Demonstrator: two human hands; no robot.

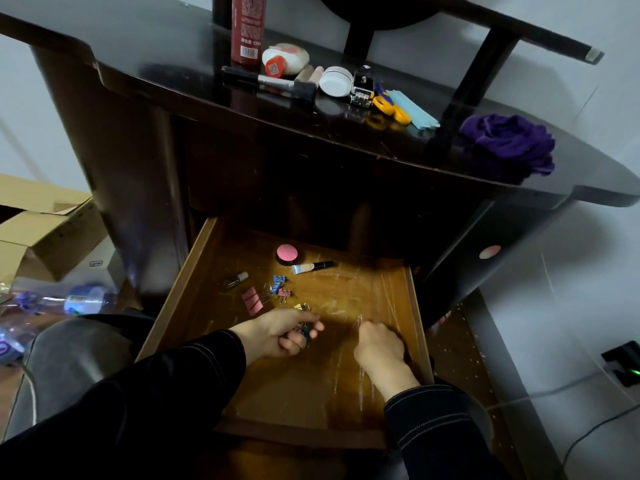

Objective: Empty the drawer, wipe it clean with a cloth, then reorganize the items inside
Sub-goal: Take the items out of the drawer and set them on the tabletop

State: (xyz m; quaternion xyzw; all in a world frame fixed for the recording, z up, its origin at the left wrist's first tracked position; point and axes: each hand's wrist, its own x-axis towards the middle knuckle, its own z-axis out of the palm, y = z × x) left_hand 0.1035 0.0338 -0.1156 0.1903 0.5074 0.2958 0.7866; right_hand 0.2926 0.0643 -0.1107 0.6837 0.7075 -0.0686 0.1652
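The wooden drawer (346,386) stands pulled open below the dark desk. Inside lie a pink blush compact (287,253), a small tube with a black cap (311,267), a little glass bottle (236,280), a pink binder clip (252,300) and several small coloured binder clips (280,287). My left hand (277,332) pinches small binder clips (304,331) near the drawer's middle. My right hand (379,346) is curled into a fist by the drawer's right wall; anything in it is hidden. A purple cloth (509,142) lies crumpled on the desk top at the right.
On the desk top (156,64) stand a red bottle (247,29), a white tube, brushes (263,81), a white jar (336,81), yellow scissors (389,105) and a light blue case (412,109). Cardboard boxes (45,230) and plastic bags lie at left. A power strip (623,365) sits at right.
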